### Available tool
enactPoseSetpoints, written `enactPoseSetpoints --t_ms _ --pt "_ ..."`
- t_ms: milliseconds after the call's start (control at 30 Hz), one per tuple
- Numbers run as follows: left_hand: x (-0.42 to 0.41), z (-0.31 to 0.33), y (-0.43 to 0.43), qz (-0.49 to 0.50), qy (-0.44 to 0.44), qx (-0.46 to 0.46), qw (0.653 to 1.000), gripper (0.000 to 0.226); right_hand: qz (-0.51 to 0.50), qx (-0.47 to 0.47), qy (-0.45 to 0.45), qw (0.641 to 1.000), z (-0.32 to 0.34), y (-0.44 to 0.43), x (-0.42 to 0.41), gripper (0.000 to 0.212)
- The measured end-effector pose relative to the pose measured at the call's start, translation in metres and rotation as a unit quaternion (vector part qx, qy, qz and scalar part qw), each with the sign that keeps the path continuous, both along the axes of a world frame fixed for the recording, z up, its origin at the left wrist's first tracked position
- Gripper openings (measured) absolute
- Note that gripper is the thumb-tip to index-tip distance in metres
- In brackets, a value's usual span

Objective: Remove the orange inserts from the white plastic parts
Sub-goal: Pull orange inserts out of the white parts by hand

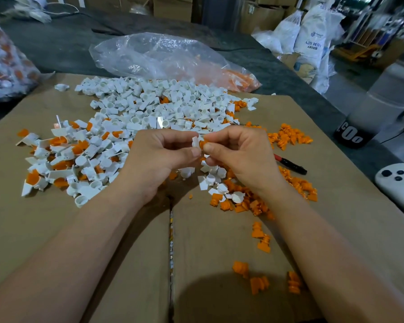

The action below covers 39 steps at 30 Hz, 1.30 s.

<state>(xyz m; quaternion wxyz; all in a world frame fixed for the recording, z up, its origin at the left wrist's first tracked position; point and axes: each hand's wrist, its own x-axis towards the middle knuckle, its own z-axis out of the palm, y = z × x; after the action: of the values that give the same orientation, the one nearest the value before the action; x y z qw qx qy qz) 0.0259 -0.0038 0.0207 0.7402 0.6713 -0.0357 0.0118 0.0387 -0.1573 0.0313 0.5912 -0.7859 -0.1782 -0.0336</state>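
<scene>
Plastic sits between our hands above the cardboard sheet (103, 229). Our left hand (159, 157) pinches a small white part (195, 142), and our right hand (240, 155) pinches the orange insert (203, 143) that touches it. Both hands have curled fingers. Behind them lies a broad pile of white parts (163, 106). To the left is a heap of parts with orange in them (75, 157). Loose orange inserts (287, 136) lie to the right, near a black and red pen (289, 164). A clear bag (163, 57) lies on the grey table (56, 43) beyond.
</scene>
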Motion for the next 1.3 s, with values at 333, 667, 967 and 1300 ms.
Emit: enactPoseSetpoints --t_ms 333,667,967,1300 --pt "-0.0003 0.0030 -0.0004 0.027 0.001 0.008 1.000 0.022 0.018 -0.004 -0.028 0.999 -0.0020 0.0033 0.0004 0.023" --pt "-0.0017 0.0060 -0.0007 0.049 -0.012 -0.009 0.999 0.021 0.022 -0.035 -0.058 0.997 -0.0007 0.0031 -0.0016 0.033" --pt "-0.0025 0.0062 0.0006 0.034 -0.017 -0.030 0.999 0.024 0.038 -0.015 -0.003 0.999 -0.0008 0.0022 0.0013 0.033" --pt "-0.0018 0.0064 0.0000 0.031 0.005 -0.019 0.999 0.018 0.023 0.053 0.011 0.998 -0.0021 0.0020 0.0019 0.027"
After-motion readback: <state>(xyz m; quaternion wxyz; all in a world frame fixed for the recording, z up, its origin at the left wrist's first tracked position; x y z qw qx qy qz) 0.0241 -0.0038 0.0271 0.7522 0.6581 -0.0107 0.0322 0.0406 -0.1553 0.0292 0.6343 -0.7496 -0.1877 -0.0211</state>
